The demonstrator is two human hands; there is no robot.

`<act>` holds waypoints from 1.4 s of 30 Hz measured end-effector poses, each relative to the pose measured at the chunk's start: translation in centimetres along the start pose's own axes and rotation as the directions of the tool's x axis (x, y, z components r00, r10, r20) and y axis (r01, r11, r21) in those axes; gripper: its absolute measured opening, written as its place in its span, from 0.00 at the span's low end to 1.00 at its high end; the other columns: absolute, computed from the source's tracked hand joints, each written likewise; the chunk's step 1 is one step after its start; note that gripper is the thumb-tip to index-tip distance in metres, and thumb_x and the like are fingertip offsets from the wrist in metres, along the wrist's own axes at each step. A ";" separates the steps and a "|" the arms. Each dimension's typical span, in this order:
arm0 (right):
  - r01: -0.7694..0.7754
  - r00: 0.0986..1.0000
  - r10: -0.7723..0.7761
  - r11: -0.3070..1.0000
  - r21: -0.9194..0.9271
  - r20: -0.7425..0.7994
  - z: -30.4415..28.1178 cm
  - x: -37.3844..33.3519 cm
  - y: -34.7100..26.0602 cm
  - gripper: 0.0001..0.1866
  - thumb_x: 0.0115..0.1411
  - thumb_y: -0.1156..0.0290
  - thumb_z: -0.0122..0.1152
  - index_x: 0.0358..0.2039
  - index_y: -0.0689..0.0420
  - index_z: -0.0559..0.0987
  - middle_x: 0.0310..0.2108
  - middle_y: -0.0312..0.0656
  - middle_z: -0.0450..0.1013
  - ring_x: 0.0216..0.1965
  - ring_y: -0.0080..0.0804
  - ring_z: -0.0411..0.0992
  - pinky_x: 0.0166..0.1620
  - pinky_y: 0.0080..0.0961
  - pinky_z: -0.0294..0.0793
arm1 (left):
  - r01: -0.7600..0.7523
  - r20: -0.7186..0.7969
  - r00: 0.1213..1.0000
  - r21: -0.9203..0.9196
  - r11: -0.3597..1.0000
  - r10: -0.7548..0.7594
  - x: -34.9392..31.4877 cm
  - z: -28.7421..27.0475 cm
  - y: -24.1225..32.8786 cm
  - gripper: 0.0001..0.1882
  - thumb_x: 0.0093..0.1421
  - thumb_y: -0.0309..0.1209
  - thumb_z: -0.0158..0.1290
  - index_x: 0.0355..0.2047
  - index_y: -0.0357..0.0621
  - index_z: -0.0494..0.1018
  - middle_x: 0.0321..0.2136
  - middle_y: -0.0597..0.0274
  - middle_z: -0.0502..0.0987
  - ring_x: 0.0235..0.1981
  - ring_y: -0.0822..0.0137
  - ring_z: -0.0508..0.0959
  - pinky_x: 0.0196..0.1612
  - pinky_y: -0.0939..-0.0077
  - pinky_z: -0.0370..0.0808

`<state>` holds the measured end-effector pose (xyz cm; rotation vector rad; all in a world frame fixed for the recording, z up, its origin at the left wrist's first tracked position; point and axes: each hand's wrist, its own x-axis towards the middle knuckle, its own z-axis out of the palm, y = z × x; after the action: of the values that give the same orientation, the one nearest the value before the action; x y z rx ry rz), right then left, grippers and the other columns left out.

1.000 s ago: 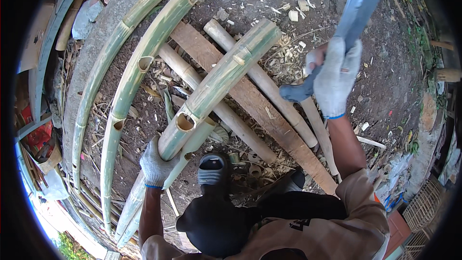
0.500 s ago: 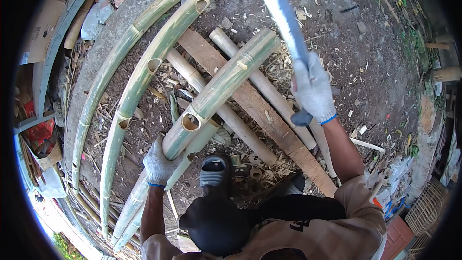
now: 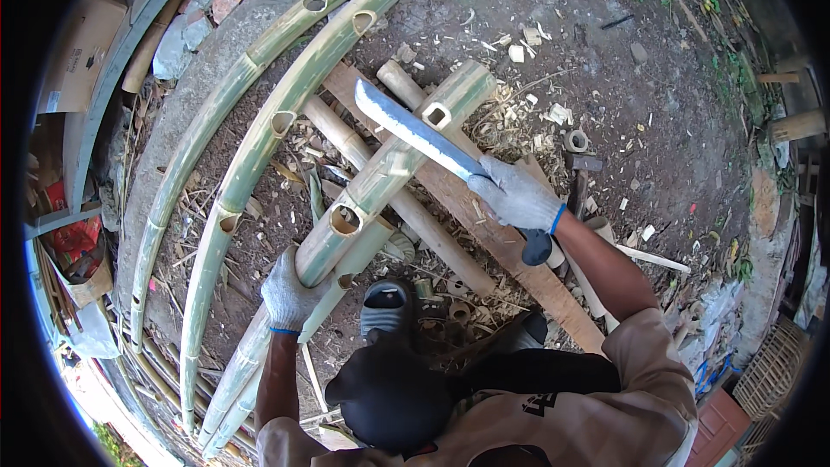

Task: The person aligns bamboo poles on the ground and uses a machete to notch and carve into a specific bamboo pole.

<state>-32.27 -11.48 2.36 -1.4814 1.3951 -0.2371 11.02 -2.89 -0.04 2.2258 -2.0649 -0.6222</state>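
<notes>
My left hand [image 3: 291,292], in a pale knit glove, is closed around a thick green bamboo pole [image 3: 380,175] that runs slantwise up and away. Its upper side has a rounded hole near my left hand and a squarish hole nearer the far end. In my gloved right hand [image 3: 519,197] is a machete [image 3: 419,134] with a dark, knobbed handle end. Its blade lies across the pole, just on my side of the squarish hole; whether it touches cannot be told. A second split or cut bamboo length [image 3: 350,272] lies under the pole.
Two long holed bamboo poles [image 3: 246,160] lie to the left. Beneath the worked pole are a brown plank [image 3: 519,251] and thinner bamboo lengths [image 3: 441,242]. Wood chips [image 3: 517,54] litter the dirt. A hammer-like tool [image 3: 584,164] lies right; woven baskets [image 3: 769,363] stand far right.
My right hand has brought the raised machete down and leftward across the pole. A squarish hole now shows near the pole's far end, where a pale nick was. The left hand keeps its grip.
</notes>
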 end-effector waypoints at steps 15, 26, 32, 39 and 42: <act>0.010 0.870 -0.124 0.972 -0.233 -0.477 -1.6 1.1 -0.4 0.16 0.77 0.56 0.51 0.45 0.58 0.69 0.27 0.63 0.76 0.32 0.68 0.78 0.33 0.60 0.73 | -0.026 0.002 1.000 0.018 0.999 0.026 0.1 0.0 -0.5 0.44 0.48 0.54 0.73 0.58 0.39 0.75 0.46 0.44 0.84 0.45 0.42 0.86 0.49 0.50 0.83; -0.078 0.858 -0.039 0.976 -0.205 -0.512 -2.7 1.2 -1.9 0.17 0.77 0.56 0.49 0.46 0.59 0.71 0.27 0.63 0.77 0.32 0.69 0.79 0.35 0.61 0.75 | -0.044 -0.008 0.999 0.028 0.999 0.044 0.1 0.0 -0.5 0.43 0.48 0.54 0.73 0.58 0.39 0.75 0.45 0.44 0.84 0.44 0.42 0.86 0.49 0.50 0.83; -0.041 0.965 -0.017 0.976 -0.213 -0.263 -1.5 1.7 0.7 0.18 0.77 0.57 0.50 0.47 0.63 0.72 0.38 0.66 0.78 0.42 0.67 0.80 0.42 0.56 0.76 | -0.009 0.028 1.000 0.020 1.000 0.008 -0.2 -0.2 -0.1 0.44 0.48 0.54 0.73 0.60 0.40 0.74 0.47 0.43 0.84 0.47 0.42 0.86 0.51 0.50 0.82; -0.106 0.965 0.010 0.928 -0.356 -0.262 -0.9 0.4 -1.2 0.20 0.75 0.55 0.51 0.52 0.62 0.74 0.39 0.64 0.80 0.41 0.69 0.79 0.49 0.60 0.76 | -0.024 -0.003 1.000 0.036 0.999 0.025 -0.1 0.0 -0.7 0.46 0.47 0.56 0.73 0.59 0.37 0.75 0.48 0.43 0.84 0.46 0.42 0.86 0.51 0.49 0.82; -0.048 0.887 -0.212 0.841 -0.539 -0.409 1.6 0.2 1.0 0.22 0.76 0.51 0.49 0.47 0.59 0.77 0.36 0.61 0.81 0.40 0.65 0.80 0.47 0.60 0.78 | -0.032 -0.016 0.999 0.017 0.999 0.033 -0.1 0.0 -0.4 0.46 0.47 0.56 0.73 0.59 0.37 0.75 0.47 0.42 0.84 0.46 0.42 0.86 0.51 0.49 0.82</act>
<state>-31.65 -10.57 0.86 -2.0504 1.8822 -0.2748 11.42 -2.77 -0.11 2.1936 -2.1018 -0.5845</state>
